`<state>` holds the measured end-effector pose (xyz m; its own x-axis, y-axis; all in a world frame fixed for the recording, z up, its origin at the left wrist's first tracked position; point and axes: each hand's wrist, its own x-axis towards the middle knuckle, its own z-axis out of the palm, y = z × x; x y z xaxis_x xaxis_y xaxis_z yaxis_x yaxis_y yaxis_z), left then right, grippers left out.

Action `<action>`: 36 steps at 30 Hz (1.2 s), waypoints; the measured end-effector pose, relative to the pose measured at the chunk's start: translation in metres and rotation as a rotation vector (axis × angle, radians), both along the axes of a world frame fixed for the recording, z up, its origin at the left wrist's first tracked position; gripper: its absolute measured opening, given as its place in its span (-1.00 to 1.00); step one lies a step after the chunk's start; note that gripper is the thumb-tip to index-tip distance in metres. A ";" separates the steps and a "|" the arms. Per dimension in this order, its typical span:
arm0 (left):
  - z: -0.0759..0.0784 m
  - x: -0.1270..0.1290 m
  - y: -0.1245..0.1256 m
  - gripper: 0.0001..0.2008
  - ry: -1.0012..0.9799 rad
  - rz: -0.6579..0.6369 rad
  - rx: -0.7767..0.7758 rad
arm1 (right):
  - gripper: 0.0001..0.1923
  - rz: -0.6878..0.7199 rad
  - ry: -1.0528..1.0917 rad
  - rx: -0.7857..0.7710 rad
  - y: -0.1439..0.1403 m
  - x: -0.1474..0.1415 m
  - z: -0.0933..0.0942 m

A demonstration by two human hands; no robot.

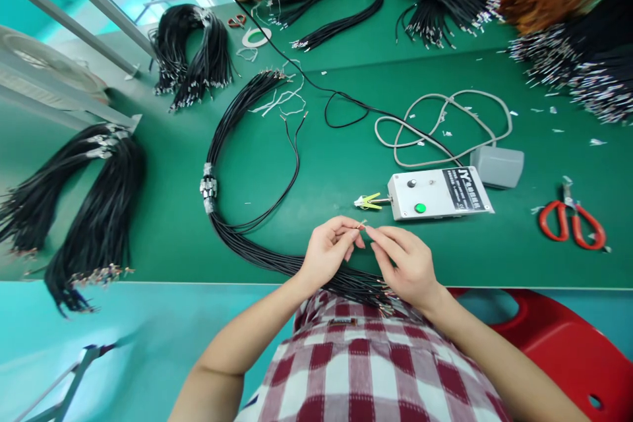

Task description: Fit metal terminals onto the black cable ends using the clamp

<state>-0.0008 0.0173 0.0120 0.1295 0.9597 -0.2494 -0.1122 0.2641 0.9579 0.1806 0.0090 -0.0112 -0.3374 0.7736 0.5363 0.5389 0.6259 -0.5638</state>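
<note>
Both hands meet above the worktop (148, 211) edge: the left hand (326, 252) and right hand (408, 267) each pinch the stripped wire end (362, 225) in a fingertip grip, just before the tester box (438, 192). Such a slight hold could let the tip slip, or snag the bundle (257, 257) trailing beneath the wrists.

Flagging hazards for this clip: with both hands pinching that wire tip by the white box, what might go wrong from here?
1. The left hand and right hand pinch a tiny wire end; it could slip or bend.
2. The black wire bundle trails off the table edge onto the lap and could snag.
3. The red scissors lie close to the right forearm.
</note>
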 end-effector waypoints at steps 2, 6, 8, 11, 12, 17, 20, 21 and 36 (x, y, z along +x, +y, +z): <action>0.001 0.001 0.000 -0.68 0.012 0.012 0.002 | -0.53 -0.023 0.124 -0.119 0.001 0.001 0.002; 0.004 0.001 0.000 -0.70 0.029 0.023 -0.007 | -0.74 -0.062 0.311 -0.332 0.005 -0.001 0.008; 0.004 0.002 0.000 -0.71 0.031 0.024 -0.009 | -0.80 -0.055 0.341 -0.357 0.007 -0.003 0.010; 0.003 0.002 -0.001 -0.72 0.030 0.020 -0.002 | -0.83 -0.048 0.393 -0.410 0.009 -0.007 0.011; 0.003 0.001 -0.001 -0.72 0.031 0.017 0.002 | -0.86 -0.046 0.419 -0.448 0.010 -0.008 0.012; 0.000 0.000 -0.003 -0.77 0.090 -0.042 0.034 | -0.86 -0.013 0.528 -0.754 0.020 -0.010 0.018; -0.002 -0.002 -0.006 -0.82 0.186 -0.095 0.117 | -0.82 0.020 0.530 -0.899 0.028 -0.006 0.024; -0.003 -0.003 -0.008 -0.82 0.233 -0.113 0.166 | -0.82 0.051 0.538 -0.958 0.031 -0.004 0.025; -0.005 -0.027 -0.010 -0.66 0.187 -0.444 0.342 | -0.71 0.542 0.692 -1.825 0.049 0.007 0.010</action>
